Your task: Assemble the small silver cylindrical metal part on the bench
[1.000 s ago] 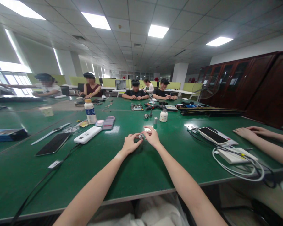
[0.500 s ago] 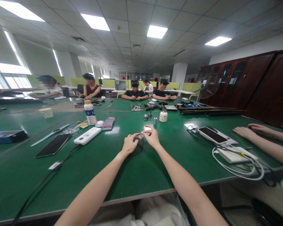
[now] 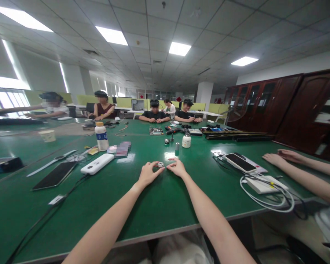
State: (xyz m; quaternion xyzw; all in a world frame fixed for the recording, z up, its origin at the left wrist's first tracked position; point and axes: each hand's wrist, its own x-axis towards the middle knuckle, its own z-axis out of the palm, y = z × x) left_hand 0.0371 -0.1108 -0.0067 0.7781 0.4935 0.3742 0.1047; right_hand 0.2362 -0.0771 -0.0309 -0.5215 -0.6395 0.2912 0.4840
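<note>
My left hand [image 3: 149, 173] holds a small round metal part [image 3: 161, 164] between thumb and fingers, just above or on the green table. The part has a ring-like top face; its lower side is hidden by the thumb. Just to the right, my right hand [image 3: 177, 168] is apart from the part, its fingers spread and holding nothing. Beyond my hands stand a small silver cylinder [image 3: 177, 146] and a white jar [image 3: 186, 140] with a metal lid. Left of the cylinder lie small metal pieces [image 3: 167, 141] and a dark slim fitting [image 3: 172, 138].
Left on the green table [image 3: 121, 205] are a white power bank [image 3: 97, 164] with a cable, a dark tablet [image 3: 54, 176] and a bottle [image 3: 101, 137]. At right, a phone [image 3: 240, 162] and a white box [image 3: 266, 183] lie among cables, near another person's hands [image 3: 276, 160]. Several people sit beyond.
My right hand has come away from the metal part and opened. The part now sits in my left hand's grip, its body less visible. The whole view has shifted slightly.
</note>
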